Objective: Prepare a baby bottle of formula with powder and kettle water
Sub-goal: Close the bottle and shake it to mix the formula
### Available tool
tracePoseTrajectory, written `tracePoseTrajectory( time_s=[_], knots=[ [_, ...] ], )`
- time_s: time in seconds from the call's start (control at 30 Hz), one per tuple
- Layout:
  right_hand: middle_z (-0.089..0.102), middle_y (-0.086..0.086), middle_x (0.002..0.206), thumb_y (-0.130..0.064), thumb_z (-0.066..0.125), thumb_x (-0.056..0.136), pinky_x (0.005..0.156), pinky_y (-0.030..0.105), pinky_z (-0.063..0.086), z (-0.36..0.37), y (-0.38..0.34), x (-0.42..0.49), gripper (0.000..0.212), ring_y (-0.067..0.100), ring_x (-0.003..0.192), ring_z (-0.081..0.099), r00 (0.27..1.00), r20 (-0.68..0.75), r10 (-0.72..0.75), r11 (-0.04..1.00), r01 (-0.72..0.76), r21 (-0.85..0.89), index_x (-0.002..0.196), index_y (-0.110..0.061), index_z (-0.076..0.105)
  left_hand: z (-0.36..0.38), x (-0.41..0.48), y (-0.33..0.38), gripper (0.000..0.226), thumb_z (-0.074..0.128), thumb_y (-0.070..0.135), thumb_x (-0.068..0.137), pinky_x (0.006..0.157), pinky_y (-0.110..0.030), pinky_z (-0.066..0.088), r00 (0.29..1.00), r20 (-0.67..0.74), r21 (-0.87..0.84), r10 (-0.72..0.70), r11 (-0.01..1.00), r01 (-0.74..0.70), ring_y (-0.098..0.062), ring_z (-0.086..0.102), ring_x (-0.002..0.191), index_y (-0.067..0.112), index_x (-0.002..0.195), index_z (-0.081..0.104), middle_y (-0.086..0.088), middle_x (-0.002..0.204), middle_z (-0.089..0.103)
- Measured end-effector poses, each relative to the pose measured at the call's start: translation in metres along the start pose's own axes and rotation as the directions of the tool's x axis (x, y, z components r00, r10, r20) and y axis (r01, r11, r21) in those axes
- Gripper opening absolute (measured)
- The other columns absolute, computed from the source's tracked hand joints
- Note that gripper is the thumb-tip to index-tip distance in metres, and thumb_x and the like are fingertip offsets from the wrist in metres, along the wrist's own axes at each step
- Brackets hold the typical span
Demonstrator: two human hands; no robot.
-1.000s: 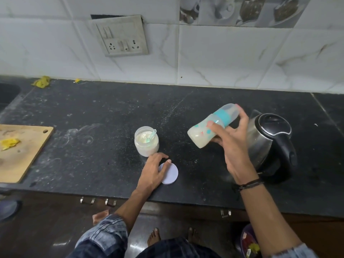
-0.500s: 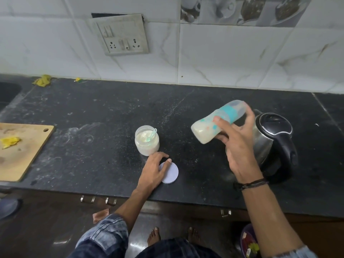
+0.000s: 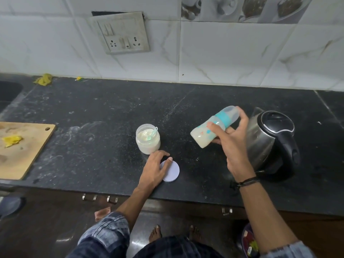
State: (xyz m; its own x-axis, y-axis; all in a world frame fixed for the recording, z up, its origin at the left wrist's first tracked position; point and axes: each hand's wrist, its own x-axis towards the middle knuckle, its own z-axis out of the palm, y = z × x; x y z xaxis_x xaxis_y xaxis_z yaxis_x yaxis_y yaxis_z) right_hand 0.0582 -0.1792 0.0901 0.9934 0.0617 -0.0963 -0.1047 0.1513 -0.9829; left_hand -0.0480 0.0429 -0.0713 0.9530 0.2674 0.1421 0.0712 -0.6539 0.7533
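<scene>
Right hand [image 3: 232, 146] gripped the tilted, milky baby bottle [image 3: 208, 131] above the bench [image 3: 93, 112], beside the kettle [image 3: 270, 142] toward its right end; left hand [image 3: 155, 172] rested, fingers [image 3: 167, 163] straight, on the round lid [image 3: 174, 173] near the front edge, beside the powder jar [image 3: 148, 141].

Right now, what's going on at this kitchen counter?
A person is making formula at a dark counter. Their right hand grips a capped baby bottle, tilted in the air with milky liquid inside, next to the kettle. Their left hand rests on a round lid lying flat by the open powder jar, which has a scoop in it. A cutting board sits off to the left.
</scene>
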Motion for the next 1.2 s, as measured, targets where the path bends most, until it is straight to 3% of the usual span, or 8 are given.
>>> tracePoseTrajectory(
  time_s=[0.17,0.27,0.43,0.8,0.93,1.07,1.13,1.2],
  knots=[
    [0.072,-0.01,0.114,-0.029,0.091,0.073,0.092,0.055,0.06,-0.001,0.031,0.009,0.092,0.017,0.103,0.074,0.999,-0.031,0.006,0.949,-0.016,-0.314,0.139,-0.061,0.035,-0.001,-0.001,0.003,0.033,0.046,0.057,0.101,0.098,-0.022,0.04,1.0,0.014,0.002,-0.015,1.0,0.015,0.0,0.051,0.113,0.031,0.113,0.063,0.016,0.116,0.06],
    [0.07,-0.021,0.11,-0.04,0.087,0.07,0.093,0.046,0.057,0.007,0.043,0.012,0.094,0.005,0.096,0.07,0.997,-0.035,-0.072,0.859,0.044,-0.51,0.14,-0.064,0.03,-0.001,0.0,0.003,0.032,0.048,0.054,0.1,0.098,-0.022,0.039,1.0,0.011,-0.001,-0.025,1.0,0.025,0.001,0.049,0.113,0.03,0.114,0.064,0.016,0.117,0.06],
    [0.06,-0.009,0.142,-0.032,0.084,0.081,0.101,0.049,0.053,0.022,0.057,0.022,0.093,0.028,0.117,0.066,0.988,0.076,-0.131,0.742,0.148,-0.654,0.148,-0.055,0.024,0.001,-0.002,0.003,0.029,0.05,0.051,0.101,0.098,-0.025,0.041,1.0,0.012,-0.011,-0.021,1.0,0.021,-0.001,0.05,0.113,0.029,0.114,0.064,0.016,0.116,0.06],
    [0.056,0.006,0.145,-0.032,0.086,0.085,0.094,0.054,0.051,0.028,0.077,0.026,0.105,0.036,0.122,0.063,0.977,0.197,-0.088,0.541,0.212,-0.814,0.153,-0.054,0.009,0.001,0.0,0.0,0.031,0.049,0.053,0.103,0.099,-0.027,0.042,1.0,0.013,-0.002,-0.026,1.0,0.026,-0.004,0.051,0.115,0.028,0.115,0.063,0.014,0.119,0.06],
    [0.053,0.003,0.152,-0.02,0.088,0.082,0.1,0.059,0.052,0.026,0.078,0.03,0.117,0.034,0.13,0.061,0.977,0.213,-0.031,0.56,0.194,-0.806,0.153,-0.057,0.002,0.001,0.0,0.0,0.032,0.048,0.054,0.103,0.099,-0.026,0.042,1.0,0.011,-0.001,-0.02,1.0,0.02,-0.002,0.05,0.114,0.029,0.115,0.063,0.016,0.118,0.059],
    [0.056,-0.004,0.148,-0.017,0.09,0.078,0.102,0.057,0.054,0.019,0.074,0.032,0.112,0.03,0.124,0.064,0.969,0.241,-0.048,0.641,0.214,-0.737,0.15,-0.06,0.015,0.0,0.0,0.0,0.033,0.047,0.055,0.102,0.098,-0.025,0.041,1.0,0.0,0.009,-0.02,1.0,0.02,-0.001,0.05,0.114,0.029,0.115,0.064,0.017,0.118,0.059],
    [0.056,-0.01,0.145,-0.01,0.091,0.074,0.103,0.052,0.054,0.015,0.066,0.033,0.11,0.027,0.122,0.065,0.968,0.238,-0.078,0.776,0.209,-0.596,0.146,-0.06,0.025,0.0,0.0,0.0,0.032,0.048,0.055,0.103,0.098,-0.026,0.042,1.0,0.008,0.013,-0.018,1.0,0.018,-0.002,0.05,0.114,0.03,0.115,0.063,0.017,0.118,0.059],
    [0.054,-0.008,0.145,0.0,0.091,0.07,0.1,0.044,0.058,0.012,0.05,0.033,0.109,0.027,0.124,0.066,0.972,0.141,-0.187,0.939,0.219,-0.263,0.145,-0.052,0.032,0.0,0.001,-0.001,0.028,0.05,0.052,0.104,0.099,-0.026,0.043,1.0,0.006,0.014,-0.006,1.0,0.006,-0.003,0.051,0.113,0.029,0.115,0.063,0.016,0.117,0.059]
  ],
)
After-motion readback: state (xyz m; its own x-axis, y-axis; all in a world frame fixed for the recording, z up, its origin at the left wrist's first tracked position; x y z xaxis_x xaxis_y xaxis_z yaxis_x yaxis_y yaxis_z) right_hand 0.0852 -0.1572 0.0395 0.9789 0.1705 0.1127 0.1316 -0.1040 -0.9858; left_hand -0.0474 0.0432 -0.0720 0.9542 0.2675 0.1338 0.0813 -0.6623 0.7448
